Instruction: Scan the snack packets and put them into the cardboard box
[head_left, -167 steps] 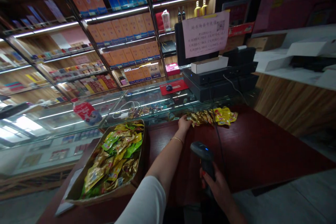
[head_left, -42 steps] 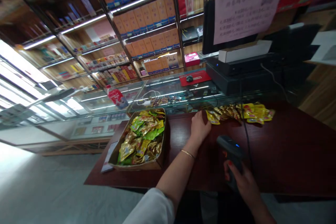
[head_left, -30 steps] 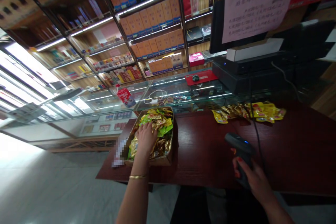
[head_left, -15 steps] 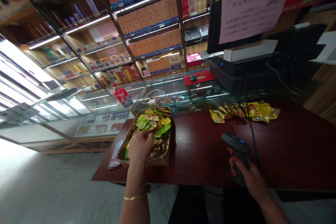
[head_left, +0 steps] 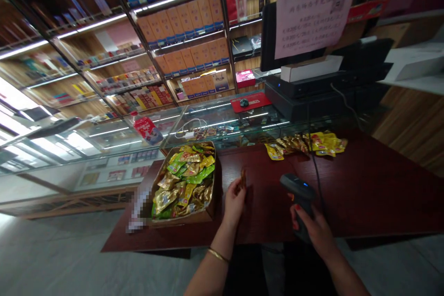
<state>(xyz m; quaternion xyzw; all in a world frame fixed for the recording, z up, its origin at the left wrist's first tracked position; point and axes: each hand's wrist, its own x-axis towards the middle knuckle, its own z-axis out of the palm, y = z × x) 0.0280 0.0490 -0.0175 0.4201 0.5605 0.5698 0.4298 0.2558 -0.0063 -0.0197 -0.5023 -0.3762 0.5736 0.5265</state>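
My left hand (head_left: 234,200) is closed in a pinch over the dark red table, right of the cardboard box. A small brownish-gold snack packet (head_left: 243,177), seen nearly edge-on, stands up from its fingers. My right hand (head_left: 314,229) is wrapped around the handle of a dark barcode scanner (head_left: 299,187), whose head points left and shows a blue light. Gold, yellow and green snack packets (head_left: 189,171) fill the cardboard box (head_left: 204,215). Farther back on the table, a row of packets (head_left: 324,143) in gold and yellow lies near the glass counter.
The scanner cord (head_left: 317,173) crosses the table (head_left: 256,222) beside the row of packets. Behind stands a glass display counter (head_left: 222,122) with a red bottle (head_left: 147,128), a mouse (head_left: 244,102) on a red mat, and a monitor (head_left: 268,37) bearing a pink notice.
My left hand has come out of the box and moved right over the table, with a snack packet in its fingers. My right hand still holds the scanner. The view has shifted right.
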